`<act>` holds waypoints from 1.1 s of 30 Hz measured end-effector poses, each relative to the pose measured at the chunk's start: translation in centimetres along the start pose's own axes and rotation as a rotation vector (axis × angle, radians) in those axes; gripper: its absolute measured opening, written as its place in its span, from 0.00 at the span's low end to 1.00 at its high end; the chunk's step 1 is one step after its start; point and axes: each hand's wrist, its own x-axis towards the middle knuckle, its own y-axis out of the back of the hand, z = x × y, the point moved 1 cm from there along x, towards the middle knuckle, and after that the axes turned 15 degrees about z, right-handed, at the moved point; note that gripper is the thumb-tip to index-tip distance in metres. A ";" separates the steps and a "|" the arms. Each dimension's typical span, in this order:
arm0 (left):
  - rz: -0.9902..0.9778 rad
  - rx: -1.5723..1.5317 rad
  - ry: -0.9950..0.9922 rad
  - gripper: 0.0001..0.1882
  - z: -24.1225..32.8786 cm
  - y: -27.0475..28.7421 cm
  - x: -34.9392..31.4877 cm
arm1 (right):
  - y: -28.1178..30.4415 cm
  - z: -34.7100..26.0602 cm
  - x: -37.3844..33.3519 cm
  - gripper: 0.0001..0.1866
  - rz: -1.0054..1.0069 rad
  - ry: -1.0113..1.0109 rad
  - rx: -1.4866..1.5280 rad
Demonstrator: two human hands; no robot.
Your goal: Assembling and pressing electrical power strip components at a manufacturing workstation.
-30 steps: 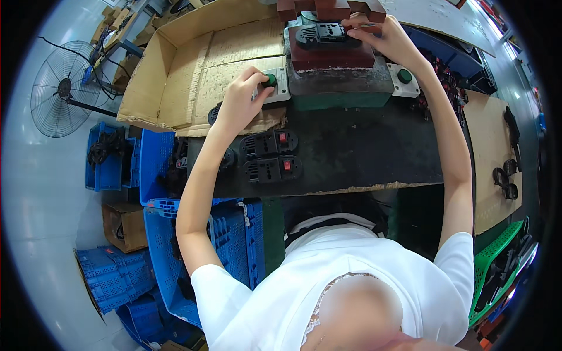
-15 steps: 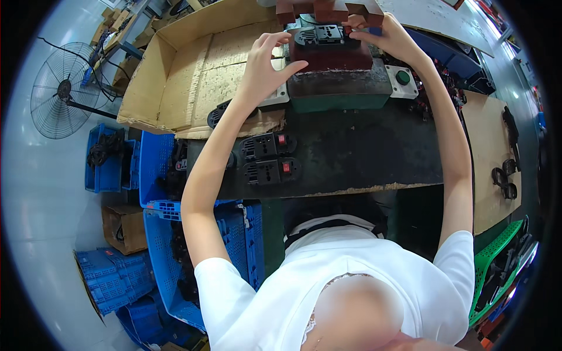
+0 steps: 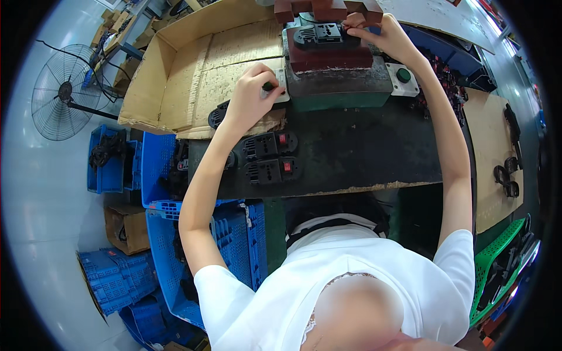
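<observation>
A black plastic socket housing (image 3: 325,34) lies on the dark red fixture block (image 3: 331,59), under the reddish-brown press head (image 3: 328,10). My right hand (image 3: 386,38) has its thumb and fingers closed at the housing's right end; the fingertips partly hide that end. Left of the fixture, my left hand (image 3: 253,96) curls its fingers and thumb around a dark green push button (image 3: 267,86) on a pale switch box. Two similar housings with red rocker switches, a rear one (image 3: 266,145) and a front one (image 3: 269,171), lie side by side on the dark bench.
A second green push button (image 3: 403,75) sits right of the press. The large cardboard tray (image 3: 196,70) fills the bench's left rear, with another black housing (image 3: 218,114) at its front. Blue crates (image 3: 161,234) stand left; a green basket (image 3: 497,251) is at the lower right.
My left hand has come down and left from beside the fixture to the left push button, its spread fingers now curled. My right hand stays at the housing's right end, barely shifted.
</observation>
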 end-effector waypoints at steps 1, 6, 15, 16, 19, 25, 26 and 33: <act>0.016 0.005 0.014 0.10 0.1 0.0 0.0 | 0.2 -0.6 0.3 0.11 -0.001 0.000 0.001; 0.047 0.061 0.065 0.08 0.0 0.4 -0.1 | 0.4 -1.5 0.4 0.09 -0.167 -0.213 -0.046; 0.051 0.158 0.041 0.08 -0.1 0.6 -0.7 | -0.3 -2.1 -0.2 0.09 0.007 0.080 -0.064; 0.050 0.163 0.039 0.08 -0.1 0.5 -0.7 | -0.3 -2.2 -0.4 0.09 0.008 0.080 -0.067; 0.046 0.180 0.023 0.07 0.0 0.5 -0.7 | 0.0 -2.6 -0.7 0.10 -0.021 -0.104 -0.059; 0.004 0.269 -0.035 0.05 0.5 0.4 -0.8 | 3.6 -2.1 -2.4 0.08 0.140 0.024 -0.040; -0.008 0.328 -0.078 0.04 0.5 0.3 -1.0 | 4.6 -2.2 -3.4 0.08 0.047 -0.093 -0.089; -0.012 0.446 -0.290 0.06 0.3 0.5 -1.0 | 6.4 -4.9 -9.7 0.13 -0.018 -0.271 -0.292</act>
